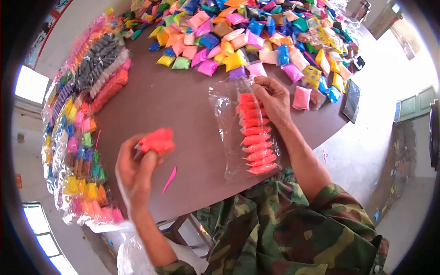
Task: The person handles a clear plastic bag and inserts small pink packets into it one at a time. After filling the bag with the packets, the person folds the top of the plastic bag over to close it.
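My left hand (133, 172) is closed around a small red-orange packet (157, 140), held above the brown table (174, 110). My right hand (273, 100) pinches the top edge of a long clear plastic bag (224, 133) that lies on the table. Inside that bag several red-orange packets (255, 137) are stacked in a column. A thin pink plastic stick (169, 178) lies on the table between my hands.
A big heap of small coloured packets (247, 32) covers the far side of the table. Filled clear bags of sorted packets (80, 119) are lined up along the left edge. A dark flat slab (352, 101) rests at the right edge.
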{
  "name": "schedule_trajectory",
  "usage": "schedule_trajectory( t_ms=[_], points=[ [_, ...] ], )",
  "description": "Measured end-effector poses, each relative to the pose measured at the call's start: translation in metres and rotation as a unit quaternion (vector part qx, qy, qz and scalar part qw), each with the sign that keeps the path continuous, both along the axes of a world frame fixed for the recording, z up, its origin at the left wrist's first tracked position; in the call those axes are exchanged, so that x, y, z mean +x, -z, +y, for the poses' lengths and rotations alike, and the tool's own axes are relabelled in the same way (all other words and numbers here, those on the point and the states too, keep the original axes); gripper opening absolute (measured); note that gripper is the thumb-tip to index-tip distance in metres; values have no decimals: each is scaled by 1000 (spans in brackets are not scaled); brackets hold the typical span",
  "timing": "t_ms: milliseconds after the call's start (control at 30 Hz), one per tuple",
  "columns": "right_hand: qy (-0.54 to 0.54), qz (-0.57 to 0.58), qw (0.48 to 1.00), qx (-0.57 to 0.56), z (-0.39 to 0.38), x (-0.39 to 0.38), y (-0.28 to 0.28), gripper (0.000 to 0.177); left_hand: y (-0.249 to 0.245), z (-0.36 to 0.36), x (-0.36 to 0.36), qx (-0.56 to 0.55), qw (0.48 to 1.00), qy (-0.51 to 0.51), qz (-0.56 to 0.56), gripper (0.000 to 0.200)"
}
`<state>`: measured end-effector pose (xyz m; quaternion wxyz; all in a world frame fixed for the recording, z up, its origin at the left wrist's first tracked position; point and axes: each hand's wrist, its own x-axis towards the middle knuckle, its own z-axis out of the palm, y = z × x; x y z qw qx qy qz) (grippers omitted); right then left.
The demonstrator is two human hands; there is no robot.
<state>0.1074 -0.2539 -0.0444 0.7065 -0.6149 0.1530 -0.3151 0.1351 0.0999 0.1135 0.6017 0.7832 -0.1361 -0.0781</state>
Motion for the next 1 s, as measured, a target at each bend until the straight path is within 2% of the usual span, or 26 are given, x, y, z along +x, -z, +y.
schedule_trajectory(
  t_ms=[100,233,300,400,500,533,633,800,900,1000],
  points=[
    [-10,-1,1000,6,-1,-1,0,13,19,-80,25,-46,996,73,-7,38],
    [-18,8,1000,2,1,-3,-4,13,84,-147,63,-46,995,84,12,29],
    [-18,7,1000,1,1,-3,-2,13,99,-164,67,-31,997,76,-5,27],
    [5,-11,998,-68,1,-1,0,13,108,-177,62,11,998,57,-35,29],
    [5,6,999,-53,2,-2,-5,13,102,-184,50,25,995,82,-46,28],
    [-4,5,1000,-15,2,-3,-7,13,102,-183,48,27,995,89,-42,29],
    [4,-7,1000,-18,2,-2,-3,14,100,-181,44,58,990,112,-55,29],
    [-1,15,997,-81,1,-3,-3,17,89,-178,49,155,967,145,-137,29],
    [0,30,996,-84,1,-5,-8,22,91,-184,62,59,982,180,-28,28],
    [-5,35,995,-98,1,-9,-17,31,108,-192,71,-6,975,219,21,28]
  ],
)
